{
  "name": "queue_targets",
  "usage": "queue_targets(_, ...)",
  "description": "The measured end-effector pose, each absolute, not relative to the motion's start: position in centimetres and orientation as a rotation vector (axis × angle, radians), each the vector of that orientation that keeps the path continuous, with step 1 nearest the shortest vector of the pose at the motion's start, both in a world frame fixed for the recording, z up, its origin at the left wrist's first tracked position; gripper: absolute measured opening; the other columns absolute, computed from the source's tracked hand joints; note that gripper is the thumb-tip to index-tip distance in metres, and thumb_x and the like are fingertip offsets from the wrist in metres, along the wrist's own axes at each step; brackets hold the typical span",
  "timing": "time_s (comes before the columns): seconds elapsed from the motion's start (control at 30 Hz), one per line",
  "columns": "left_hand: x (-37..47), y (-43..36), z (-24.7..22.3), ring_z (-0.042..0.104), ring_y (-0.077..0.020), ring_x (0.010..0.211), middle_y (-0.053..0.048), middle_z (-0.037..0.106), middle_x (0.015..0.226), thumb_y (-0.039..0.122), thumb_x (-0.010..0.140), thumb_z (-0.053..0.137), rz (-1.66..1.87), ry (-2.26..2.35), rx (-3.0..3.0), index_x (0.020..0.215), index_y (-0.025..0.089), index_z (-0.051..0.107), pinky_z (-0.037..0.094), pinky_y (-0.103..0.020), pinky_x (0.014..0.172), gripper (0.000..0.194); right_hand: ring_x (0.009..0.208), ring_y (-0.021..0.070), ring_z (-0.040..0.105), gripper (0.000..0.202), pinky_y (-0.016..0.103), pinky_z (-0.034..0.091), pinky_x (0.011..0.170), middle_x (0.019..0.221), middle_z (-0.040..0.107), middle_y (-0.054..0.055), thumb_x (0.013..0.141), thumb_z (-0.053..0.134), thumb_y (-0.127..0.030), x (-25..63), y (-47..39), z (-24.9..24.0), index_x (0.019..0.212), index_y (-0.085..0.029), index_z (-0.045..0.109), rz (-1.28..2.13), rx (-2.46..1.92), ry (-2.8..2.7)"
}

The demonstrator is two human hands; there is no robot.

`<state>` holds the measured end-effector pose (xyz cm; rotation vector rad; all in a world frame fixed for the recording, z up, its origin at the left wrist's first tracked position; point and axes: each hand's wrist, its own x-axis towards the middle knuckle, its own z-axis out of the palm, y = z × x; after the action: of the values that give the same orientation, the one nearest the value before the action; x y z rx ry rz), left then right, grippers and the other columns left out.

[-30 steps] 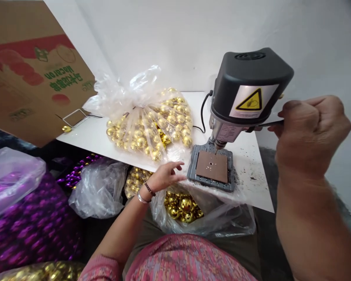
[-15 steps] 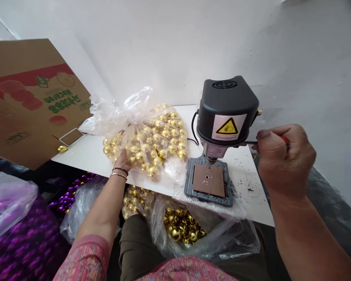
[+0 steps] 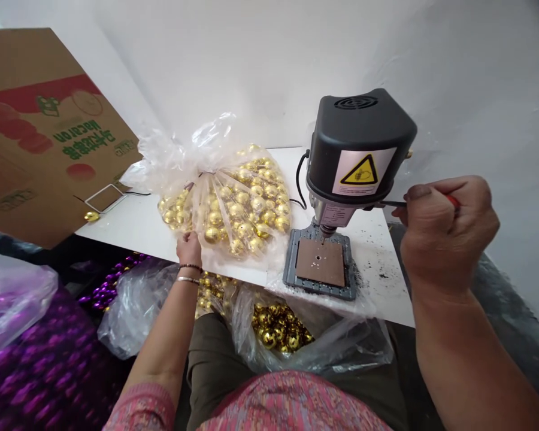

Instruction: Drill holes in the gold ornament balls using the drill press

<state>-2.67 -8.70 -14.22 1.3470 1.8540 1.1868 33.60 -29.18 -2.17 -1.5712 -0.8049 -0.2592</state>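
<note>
While a pale wall [image 3: 269,72] rises behind everything, a white surface [image 3: 386,245] runs along it at the seated person's knees. A brown box [image 3: 22,173] leans in at the left, and a sack of purple balls [image 3: 40,359] bulges below it. The black drill [image 3: 362,143] stands toward the right of the surface, and a tied bag [image 3: 161,164] full of gold balls lies just left of it. An open bag [image 3: 354,353] sits by the lap under the near edge, more gold balls [image 3: 278,326] showing in its mouth.

The right hand [image 3: 451,230] is closed around the drill's lever [image 3: 391,204], a bit of red showing between its fingers. The left hand [image 3: 189,246] is at the tied bag's near edge, fingers curled; whether it grips the plastic or merely rests there, I can't tell.

Smaller still, a brown plate [image 3: 318,272] lies on the grey base [image 3: 353,278] under the bit [image 3: 323,240], a small hole and white specks on it, no ball there. One loose gold ball [image 3: 91,216] sits beside the box.

I'd call this a lull between drillings. Putting a ball under the bit would call for a steady pinch, a raised bit and fingers kept clear.
</note>
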Motion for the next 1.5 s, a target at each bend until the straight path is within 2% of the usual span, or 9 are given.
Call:
queue_targets(0.13,1.1,-11.5,-14.1,0.056,-0.0288,0.117,-0.018,0.065,0.12,0.023,0.086,0.053,1.387,1.915,1.934,0.118,0.011,0.061,0.042,-0.047,0.105,0.035,0.061,0.0094,0.051,0.033,0.027,0.037,0.059,0.065,0.051,-0.003,0.079,0.051,-0.051,33.6,-29.2,-2.2,0.078,-0.019,0.051,-0.27,-1.566,-0.816)
queue_targets(0.3,7.1,-14.2,-14.0,0.054,-0.0247,0.128,-0.01,0.068,0.126,0.021,0.096,0.04,0.792,1.173,2.816,0.128,0.022,0.062,0.033,-0.048,0.115,0.039,0.059,0.0088,0.05,0.033,0.027,0.037,0.059,0.062,0.048,-0.004,0.079,0.05,-0.051,33.4,-29.4,-1.9,0.077,-0.018,0.05,-0.27,-1.54,-0.84)
queue_targets(0.47,6.8,-15.8,-14.6,0.06,-0.0253,0.116,-0.008,0.074,0.098,0.021,0.096,0.044,0.453,1.101,3.028,0.122,0.027,0.066,0.018,-0.059,0.121,0.035,0.058,0.0079,0.051,0.034,0.028,0.039,0.061,0.062,0.05,-0.005,0.08,0.048,-0.052,33.4,-29.7,-2.2,0.082,-0.018,0.053,-0.279,-1.551,-0.887)
queue_targets(0.6,4.7,-16.6,-15.7,0.066,-0.022,0.093,-0.007,0.071,0.084,0.02,0.096,0.044,0.486,1.19,3.011,0.111,0.022,0.069,0.032,-0.051,0.118,0.029,0.059,0.0076,0.052,0.031,0.027,0.039,0.061,0.063,0.05,-0.005,0.083,0.047,-0.048,33.3,-29.6,-2.5,0.082,-0.018,0.052,-0.317,-1.528,-0.905)
queue_targets(0.73,4.4,-16.7,-16.2,0.067,-0.0236,0.095,-0.014,0.072,0.1,0.02,0.097,0.037,0.58,1.557,2.733,0.118,0.016,0.063,0.051,-0.04,0.094,0.033,0.059,0.0077,0.051,0.029,0.026,0.038,0.061,0.063,0.048,-0.005,0.084,0.047,-0.047,33.2,-29.6,-2.5,0.081,-0.018,0.05,-0.322,-1.522,-0.911)
queue_targets(1.03,8.0,-15.5,-13.1,0.066,-0.0344,0.107,-0.019,0.071,0.11,0.056,0.092,0.045,-0.119,1.85,2.389,0.112,0.017,0.059,0.046,-0.048,0.093,0.046,0.06,0.0071,0.047,0.023,0.027,0.037,0.063,0.063,0.047,-0.005,0.083,0.045,-0.041,32.7,-29.8,-1.9,0.08,-0.018,0.047,-0.3,-1.49,-0.916)
queue_targets(1.3,7.8,-18.3,-15.2,0.059,-0.0296,0.111,-0.012,0.065,0.11,0.029,0.072,0.074,0.716,1.469,2.228,0.113,0.019,0.052,0.038,-0.048,0.105,0.048,0.058,0.0065,0.047,0.023,0.027,0.036,0.062,0.062,0.048,-0.004,0.082,0.045,-0.041,32.7,-29.8,-1.9,0.08,-0.018,0.047,-0.285,-1.493,-0.903)
queue_targets(1.4,8.1,-20.7,-14.8,0.062,-0.022,0.096,-0.008,0.063,0.108,0.035,0.068,0.078,1.037,1.057,1.685,0.119,0.022,0.047,0.047,-0.04,0.091,0.061,0.059,0.0069,0.047,0.023,0.027,0.037,0.062,0.063,0.048,-0.004,0.081,0.045,-0.041,32.7,-29.7,-1.9,0.079,-0.018,0.047,-0.273,-1.483,-0.897)
queue_targets(1.5,8.9,-22.7,-14.1,0.058,-0.0121,0.071,-0.004,0.064,0.104,0.046,0.075,0.072,0.879,0.697,1.092,0.125,0.027,0.045,0.047,-0.029,0.068,0.06,0.06,0.0072,0.047,0.022,0.027,0.037,0.064,0.064,0.048,-0.004,0.082,0.044,-0.04,32.5,-29.7,-1.8,0.079,-0.018,0.046,-0.276,-1.476,-0.895)
